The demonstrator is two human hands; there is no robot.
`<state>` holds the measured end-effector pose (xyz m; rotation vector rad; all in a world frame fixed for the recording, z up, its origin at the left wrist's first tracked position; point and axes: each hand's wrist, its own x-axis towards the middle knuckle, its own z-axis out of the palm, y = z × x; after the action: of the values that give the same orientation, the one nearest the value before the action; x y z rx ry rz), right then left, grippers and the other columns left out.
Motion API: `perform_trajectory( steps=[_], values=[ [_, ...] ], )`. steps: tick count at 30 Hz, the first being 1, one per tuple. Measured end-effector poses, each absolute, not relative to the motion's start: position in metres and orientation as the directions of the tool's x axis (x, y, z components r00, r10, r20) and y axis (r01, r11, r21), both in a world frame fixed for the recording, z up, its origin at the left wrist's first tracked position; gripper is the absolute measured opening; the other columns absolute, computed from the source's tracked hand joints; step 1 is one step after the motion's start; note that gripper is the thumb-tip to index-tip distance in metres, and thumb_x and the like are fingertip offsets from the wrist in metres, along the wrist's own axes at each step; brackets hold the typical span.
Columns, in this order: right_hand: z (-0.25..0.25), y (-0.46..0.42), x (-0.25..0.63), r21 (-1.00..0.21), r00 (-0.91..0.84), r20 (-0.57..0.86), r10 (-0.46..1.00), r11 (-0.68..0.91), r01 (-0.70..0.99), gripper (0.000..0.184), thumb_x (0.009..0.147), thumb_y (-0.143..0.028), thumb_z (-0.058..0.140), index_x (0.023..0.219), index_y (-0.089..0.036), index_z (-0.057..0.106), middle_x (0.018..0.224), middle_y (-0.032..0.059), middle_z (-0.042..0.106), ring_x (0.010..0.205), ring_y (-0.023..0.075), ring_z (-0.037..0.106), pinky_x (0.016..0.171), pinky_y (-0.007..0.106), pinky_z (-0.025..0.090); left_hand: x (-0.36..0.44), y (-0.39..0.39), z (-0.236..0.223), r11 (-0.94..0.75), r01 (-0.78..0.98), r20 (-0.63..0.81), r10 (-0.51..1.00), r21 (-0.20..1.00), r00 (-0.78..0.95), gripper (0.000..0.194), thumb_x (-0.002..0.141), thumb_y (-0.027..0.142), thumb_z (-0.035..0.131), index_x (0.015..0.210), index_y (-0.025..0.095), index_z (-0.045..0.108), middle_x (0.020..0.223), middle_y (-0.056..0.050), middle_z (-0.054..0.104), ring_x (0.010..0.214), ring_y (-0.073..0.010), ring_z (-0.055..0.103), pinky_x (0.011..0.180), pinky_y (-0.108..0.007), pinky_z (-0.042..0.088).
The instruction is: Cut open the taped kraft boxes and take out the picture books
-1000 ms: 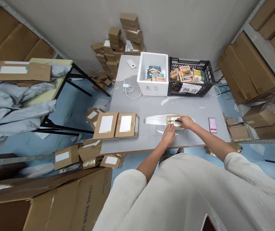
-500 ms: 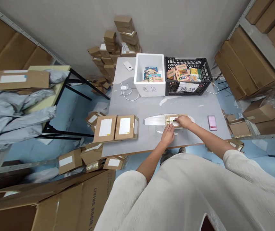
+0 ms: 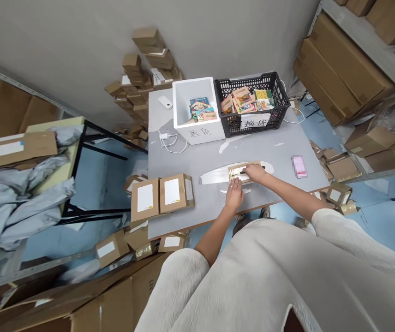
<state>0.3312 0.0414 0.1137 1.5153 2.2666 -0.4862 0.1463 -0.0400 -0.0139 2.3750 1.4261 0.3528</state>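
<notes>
A small taped cardboard box (image 3: 232,172) with a white label lies on the worn pale patch of the grey table (image 3: 207,152). My right hand (image 3: 255,172) is closed around a slim yellow-and-black box cutter (image 3: 242,172), its tip over the tape at the box's left end. Along the near edge of the same box, my left hand (image 3: 234,192) rests with its fingers stretched out, holding nothing. Much of the box's top and right side is covered by my right hand.
Two labelled cardboard boxes (image 3: 145,201) sit at the table's left. Behind are a white foam box (image 3: 197,133) and a black crate (image 3: 256,121), both with booklets inside. A pink-screened phone (image 3: 299,167) lies right. Grey parcels (image 3: 41,193) fill a side table.
The view has turned a little, shifting the table contents leftward. Both hands stay at the box, and the cutter remains over its taped left end.
</notes>
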Motion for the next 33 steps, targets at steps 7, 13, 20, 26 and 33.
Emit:
perform_trajectory(
  steps=[7, 13, 20, 26, 33],
  values=[
    [0.11, 0.042, 0.346, -0.081, -0.358, -0.463, 0.811, 0.364, 0.928, 0.036, 0.106, -0.015, 0.054, 0.133, -0.017, 0.077, 0.135, 0.0195, 0.075, 0.124, 0.0301, 0.07, 0.1, 0.036, 0.051, 0.147, -0.043, -0.012, -0.416, 0.82, -0.008, 0.89, 0.393, 0.456, 0.077, 0.091, 0.011, 0.054, 0.167, 0.01, 0.043, 0.17, -0.02, 0.051, 0.164, -0.0334, 0.041, 0.137, -0.058, 0.035],
    [0.111, 0.044, 0.374, -0.045, -0.308, -0.472, 0.826, 0.327, 0.944, 0.036, 0.106, -0.02, 0.054, 0.131, -0.017, 0.079, 0.132, 0.0226, 0.075, 0.124, 0.0327, 0.071, 0.1, 0.041, 0.052, 0.153, -0.039, -0.002, -0.384, 0.845, -0.073, 0.895, 0.372, 0.439, 0.071, 0.094, 0.014, 0.051, 0.165, 0.008, 0.047, 0.17, -0.021, 0.05, 0.164, -0.0325, 0.041, 0.137, -0.054, 0.035],
    [0.119, 0.043, 0.407, -0.009, -0.282, -0.48, 0.83, 0.317, 0.948, 0.038, 0.104, -0.013, 0.051, 0.131, -0.014, 0.077, 0.131, 0.0242, 0.075, 0.122, 0.0324, 0.07, 0.099, 0.04, 0.051, 0.155, -0.038, 0.002, -0.369, 0.856, -0.071, 0.905, 0.36, 0.42, 0.071, 0.094, 0.015, 0.052, 0.164, 0.01, 0.048, 0.169, -0.021, 0.053, 0.163, -0.033, 0.043, 0.137, -0.056, 0.035],
    [0.122, 0.042, 0.432, 0.013, -0.282, -0.474, 0.834, 0.327, 0.945, 0.043, 0.101, -0.007, 0.048, 0.13, -0.014, 0.078, 0.131, 0.0253, 0.074, 0.122, 0.0338, 0.07, 0.1, 0.043, 0.05, 0.157, -0.037, 0.002, -0.349, 0.87, -0.076, 0.914, 0.349, 0.398, 0.067, 0.094, 0.015, 0.051, 0.161, 0.009, 0.051, 0.168, -0.02, 0.054, 0.163, -0.032, 0.044, 0.136, -0.053, 0.037],
    [0.12, 0.039, 0.468, 0.011, -0.277, -0.458, 0.845, 0.316, 0.949, 0.043, 0.102, -0.01, 0.048, 0.133, -0.016, 0.078, 0.129, 0.0238, 0.075, 0.122, 0.0333, 0.07, 0.098, 0.041, 0.049, 0.16, -0.035, 0.007, -0.33, 0.883, -0.075, 0.925, 0.333, 0.373, 0.067, 0.094, 0.014, 0.052, 0.161, 0.013, 0.051, 0.166, -0.019, 0.055, 0.16, -0.0332, 0.047, 0.133, -0.053, 0.04]
  ],
)
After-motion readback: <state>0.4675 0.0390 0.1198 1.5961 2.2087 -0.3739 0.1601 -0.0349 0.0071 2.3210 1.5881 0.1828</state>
